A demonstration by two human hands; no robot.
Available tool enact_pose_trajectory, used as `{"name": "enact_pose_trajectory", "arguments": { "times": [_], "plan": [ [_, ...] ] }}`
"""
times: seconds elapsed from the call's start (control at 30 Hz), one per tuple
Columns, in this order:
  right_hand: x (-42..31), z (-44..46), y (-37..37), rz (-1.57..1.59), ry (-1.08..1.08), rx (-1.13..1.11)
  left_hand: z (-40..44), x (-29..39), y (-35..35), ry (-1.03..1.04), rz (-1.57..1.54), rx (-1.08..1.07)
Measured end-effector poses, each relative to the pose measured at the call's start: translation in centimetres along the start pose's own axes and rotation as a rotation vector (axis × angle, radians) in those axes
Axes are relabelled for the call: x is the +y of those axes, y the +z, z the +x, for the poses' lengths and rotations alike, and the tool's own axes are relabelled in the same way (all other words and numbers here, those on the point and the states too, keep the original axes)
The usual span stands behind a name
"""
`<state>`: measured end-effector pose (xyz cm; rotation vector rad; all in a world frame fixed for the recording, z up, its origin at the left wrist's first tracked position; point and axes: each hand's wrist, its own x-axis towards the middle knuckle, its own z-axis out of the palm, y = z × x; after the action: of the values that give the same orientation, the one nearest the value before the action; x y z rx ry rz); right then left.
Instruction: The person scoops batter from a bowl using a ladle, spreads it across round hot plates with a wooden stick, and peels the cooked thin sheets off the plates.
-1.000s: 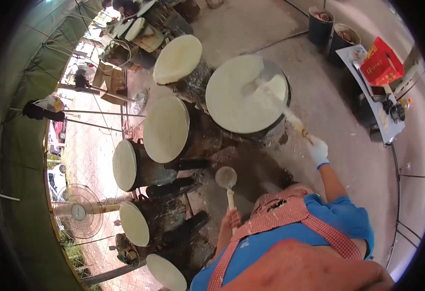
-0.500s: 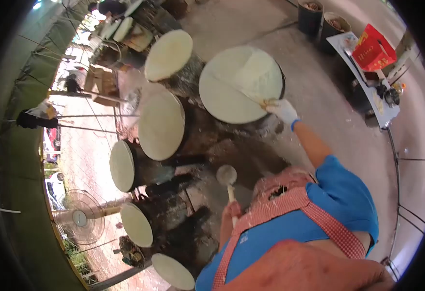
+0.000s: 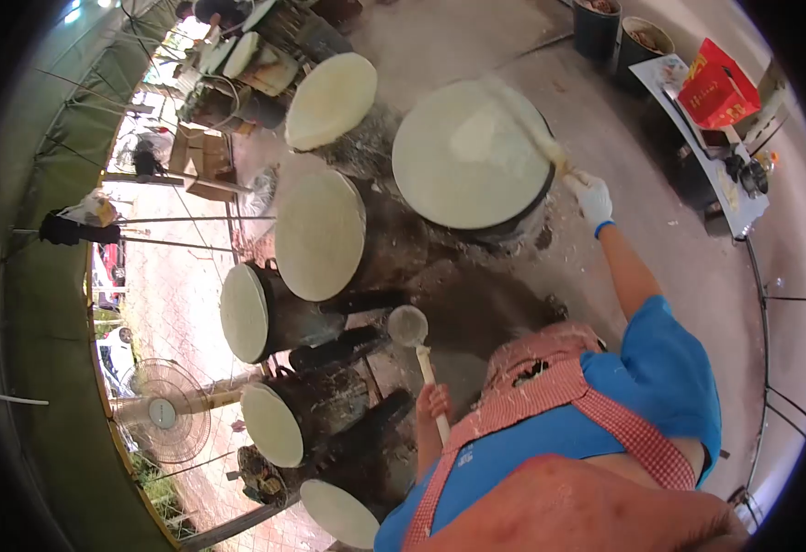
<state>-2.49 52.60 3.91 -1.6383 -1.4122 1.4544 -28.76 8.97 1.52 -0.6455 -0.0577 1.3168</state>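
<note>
My right hand (image 3: 591,195), in a white glove with a blue cuff, is closed on the handle of a long, thin spreader (image 3: 533,132). Its blade, smeared by motion, lies across the right side of a large round griddle (image 3: 449,189) covered in pale batter. A lighter, uneven patch shows near the middle of that batter. Lower down, my bare left hand (image 3: 434,402) is wrapped round the pale handle of a ladle (image 3: 408,326). The ladle's round bowl is over the dark floor area, apart from the griddles.
More round griddles with pale sheets stand in a line on the left, including one griddle (image 3: 320,235) and another (image 3: 331,99). A fan (image 3: 162,413) is at lower left. A side table (image 3: 743,216) with a red bag (image 3: 717,89) and buckets (image 3: 596,28) stand at right.
My right hand has moved to the right, off the griddle's lower edge, and the spreader has swung from the left across to the right side. The ladle has shifted slightly left.
</note>
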Motion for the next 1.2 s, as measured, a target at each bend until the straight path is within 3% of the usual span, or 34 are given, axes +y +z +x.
{"name": "enact_pose_trajectory", "arguments": {
  "times": [0.07, 0.13, 0.2, 0.23, 0.3, 0.37, 0.43, 0.5, 0.53, 0.57, 0.6, 0.63, 0.67, 0.7, 0.73, 0.8, 0.83, 0.87, 0.93, 0.97, 1.0, 1.07, 1.13, 1.17, 1.2],
  "plan": [
    [1.5, 5.5, 0.1, -0.528, -0.464, 0.411, 0.5, -0.3, 0.4, 0.024, -0.014, -0.054],
    [0.3, 5.1, 1.0, -0.650, -0.476, 0.312, 1.4, -0.4, 1.7, 0.066, -0.055, 0.049],
    [-0.6, 3.8, 1.4, -1.003, -0.641, 0.040, 2.6, 0.5, 3.2, 0.139, -0.126, 0.215],
    [-1.2, 2.7, 0.5, -1.046, -0.643, -0.001, 3.2, 1.3, 3.4, 0.174, -0.164, 0.281],
    [0.8, 3.6, -1.8, -1.018, -0.640, 0.065, 4.6, 5.9, 1.6, 0.037, -0.026, 0.153],
    [2.1, 3.7, -2.2, -0.998, -0.638, 0.131, 7.7, 6.2, 5.3, 0.276, 0.494, 0.377],
    [3.9, 2.6, -1.3, -1.023, -0.578, 0.205, 11.3, 4.5, 9.0, 0.393, 0.637, 0.296],
    [4.2, 0.7, -1.7, -1.041, -0.660, 0.092, 14.8, 6.5, 10.6, 0.249, 0.497, 0.227],
    [5.2, 0.3, -2.8, -0.901, -0.711, 0.179, 16.7, 4.3, 13.5, 0.425, 0.894, 0.293],
    [5.3, 0.1, -3.2, -0.751, -0.773, 0.245, 19.0, 6.7, 12.5, 0.243, 0.632, 0.120],
    [3.6, -1.6, -3.0, -0.768, -0.580, 0.260, 20.5, 4.3, 14.6, 0.443, 0.885, 0.224],
    [2.7, -3.6, -2.9, -0.795, -0.386, 0.271, 21.6, 1.9, 16.1, 0.503, 0.720, 0.268],
    [5.2, -4.1, -2.7, -0.908, -0.431, 0.245, 24.1, 3.3, 15.2, 0.378, 0.592, 0.271],
    [7.4, -3.5, -2.0, -1.021, -0.473, 0.234, 26.0, 1.1, 15.7, 0.635, 0.939, 0.377],
    [7.2, -3.6, 0.2, -1.032, -0.518, 0.200, 28.6, 0.7, 14.9, 0.658, 0.970, 0.552],
    [7.2, -6.9, 3.8, -0.992, -0.394, 0.109, 30.9, -0.2, 13.2, 0.584, 1.019, 0.484],
    [7.2, -7.6, 4.4, -1.012, -0.392, 0.092, 30.1, 0.4, 12.7, 0.583, 0.993, 0.494],
    [6.8, -7.5, 5.0, -0.860, -0.452, 0.091, 29.2, 1.6, 12.5, 0.333, 0.699, 0.306],
    [8.7, -7.9, 4.6, -0.733, -0.484, 0.098, 20.9, -1.4, 14.8, 0.407, 0.834, 0.160],
    [10.3, -7.4, 4.1, -0.638, -0.644, 0.066, 18.3, -0.4, 12.7, 0.469, 0.950, -0.124],
    [9.3, -8.4, 3.7, -0.694, -0.691, 0.042, 15.0, -1.5, 13.4, 0.435, 0.906, 0.186],
    [3.9, -12.4, 4.7, -0.964, -0.664, -0.027, 12.8, 0.9, 10.0, 0.343, 0.755, 0.242],
    [3.5, -12.4, 7.5, -0.984, -0.624, 0.045, 11.1, 2.5, 10.1, 0.177, 0.364, 0.131],
    [3.4, -12.4, 8.4, -1.003, -0.641, 0.049, 10.5, 3.1, 10.4, 0.176, 0.352, 0.108],
    [3.2, -12.5, 9.6, -0.828, -0.813, 0.070, 9.6, 3.6, 10.6, 0.118, 0.217, 0.051]
  ]
}}
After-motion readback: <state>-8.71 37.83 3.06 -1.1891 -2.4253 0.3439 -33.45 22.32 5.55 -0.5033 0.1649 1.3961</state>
